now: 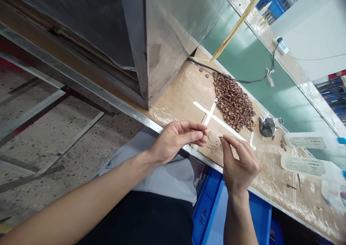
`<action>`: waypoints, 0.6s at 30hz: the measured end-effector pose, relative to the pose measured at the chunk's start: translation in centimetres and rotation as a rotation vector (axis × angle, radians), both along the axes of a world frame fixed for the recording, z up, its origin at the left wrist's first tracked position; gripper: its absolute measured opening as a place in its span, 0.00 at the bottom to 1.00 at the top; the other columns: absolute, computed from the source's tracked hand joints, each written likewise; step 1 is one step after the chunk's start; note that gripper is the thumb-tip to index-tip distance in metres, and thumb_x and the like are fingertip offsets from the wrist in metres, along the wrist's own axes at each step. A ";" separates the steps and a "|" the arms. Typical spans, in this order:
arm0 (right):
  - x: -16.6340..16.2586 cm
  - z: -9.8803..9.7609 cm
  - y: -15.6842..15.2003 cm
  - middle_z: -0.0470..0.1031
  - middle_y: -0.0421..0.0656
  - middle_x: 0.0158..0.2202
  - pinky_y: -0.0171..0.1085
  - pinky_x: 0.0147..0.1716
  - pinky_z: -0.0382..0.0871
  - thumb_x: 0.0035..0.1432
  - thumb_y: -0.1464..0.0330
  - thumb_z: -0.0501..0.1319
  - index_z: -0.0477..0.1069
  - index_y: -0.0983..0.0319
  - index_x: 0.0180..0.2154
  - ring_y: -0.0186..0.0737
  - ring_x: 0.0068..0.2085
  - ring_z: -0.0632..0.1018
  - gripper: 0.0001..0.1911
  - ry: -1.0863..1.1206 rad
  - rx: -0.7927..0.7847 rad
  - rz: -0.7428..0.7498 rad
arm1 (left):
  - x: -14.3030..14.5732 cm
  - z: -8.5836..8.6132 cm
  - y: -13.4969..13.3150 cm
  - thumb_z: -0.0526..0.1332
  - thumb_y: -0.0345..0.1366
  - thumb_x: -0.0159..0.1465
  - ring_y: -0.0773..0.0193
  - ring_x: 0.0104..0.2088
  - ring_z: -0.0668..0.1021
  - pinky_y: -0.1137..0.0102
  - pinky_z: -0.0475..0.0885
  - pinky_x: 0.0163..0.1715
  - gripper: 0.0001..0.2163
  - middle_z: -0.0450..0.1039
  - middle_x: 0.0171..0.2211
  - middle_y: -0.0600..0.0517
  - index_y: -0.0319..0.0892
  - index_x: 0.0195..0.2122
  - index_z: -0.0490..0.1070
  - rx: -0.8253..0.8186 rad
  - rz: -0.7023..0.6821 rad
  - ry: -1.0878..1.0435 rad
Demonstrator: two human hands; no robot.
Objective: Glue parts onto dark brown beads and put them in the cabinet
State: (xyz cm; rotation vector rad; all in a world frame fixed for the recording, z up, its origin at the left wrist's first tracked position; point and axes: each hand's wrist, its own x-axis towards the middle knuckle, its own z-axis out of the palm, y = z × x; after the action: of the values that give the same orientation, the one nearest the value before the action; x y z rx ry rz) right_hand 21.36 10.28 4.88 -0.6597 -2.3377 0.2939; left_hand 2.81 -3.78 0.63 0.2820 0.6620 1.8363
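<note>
My left hand [178,138] hovers near the front edge of the worktop, fingers curled and thumb pressed against them; whatever they hold is too small or hidden to make out. Opposite it, my right hand [240,162] pinches a tiny dark piece [220,137] between thumb and forefinger. Between the two hands sits a small round clear disc or shallow dish [213,136]. Around it, tiny dark specks [214,148] are scattered over the brown covering. Beyond the hands lies a large heap of small dark-red and yellowish pieces [234,101].
White tape strips [224,123] mark the worktop [175,104]. A big metal box [173,39] stands at left. A black faceted container [267,126] and plastic bottles [305,165] are at right. A black cable [243,81] runs behind the heap. Blue bins [209,201] stand below.
</note>
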 end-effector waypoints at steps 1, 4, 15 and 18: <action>0.0 0.0 0.0 0.91 0.43 0.47 0.49 0.52 0.83 0.80 0.65 0.72 0.89 0.53 0.50 0.50 0.47 0.89 0.05 0.008 -0.016 0.000 | 0.0 0.0 0.0 0.83 0.35 0.68 0.62 0.42 0.89 0.70 0.86 0.46 0.12 0.90 0.47 0.44 0.39 0.50 0.91 -0.002 -0.001 0.001; 0.1 0.1 0.3 0.91 0.43 0.46 0.48 0.52 0.83 0.78 0.64 0.74 0.90 0.54 0.50 0.49 0.47 0.90 0.05 0.074 -0.068 -0.045 | -0.1 0.0 -0.1 0.83 0.34 0.67 0.63 0.41 0.89 0.71 0.85 0.46 0.11 0.90 0.47 0.44 0.39 0.49 0.91 -0.025 -0.006 0.012; 1.3 -1.1 2.9 0.91 0.45 0.46 0.50 0.53 0.83 0.77 0.58 0.74 0.91 0.56 0.50 0.51 0.47 0.90 0.10 0.138 -0.074 -0.189 | -0.1 0.3 -0.1 0.82 0.35 0.67 0.62 0.41 0.90 0.68 0.85 0.51 0.10 0.91 0.45 0.45 0.40 0.48 0.92 -0.036 -0.010 0.023; 1.2 -2.0 3.5 0.91 0.46 0.46 0.49 0.53 0.82 0.80 0.60 0.71 0.90 0.57 0.49 0.51 0.47 0.90 0.10 0.069 -0.036 -0.140 | -0.1 0.3 0.0 0.83 0.36 0.67 0.62 0.40 0.89 0.68 0.85 0.49 0.11 0.91 0.45 0.44 0.40 0.49 0.91 -0.060 -0.009 0.029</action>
State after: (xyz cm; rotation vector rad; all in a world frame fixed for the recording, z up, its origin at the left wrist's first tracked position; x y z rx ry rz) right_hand 22.53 13.76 2.88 -0.8140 -2.2122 0.2906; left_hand 2.71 -3.79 0.94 0.2718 0.7337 1.8039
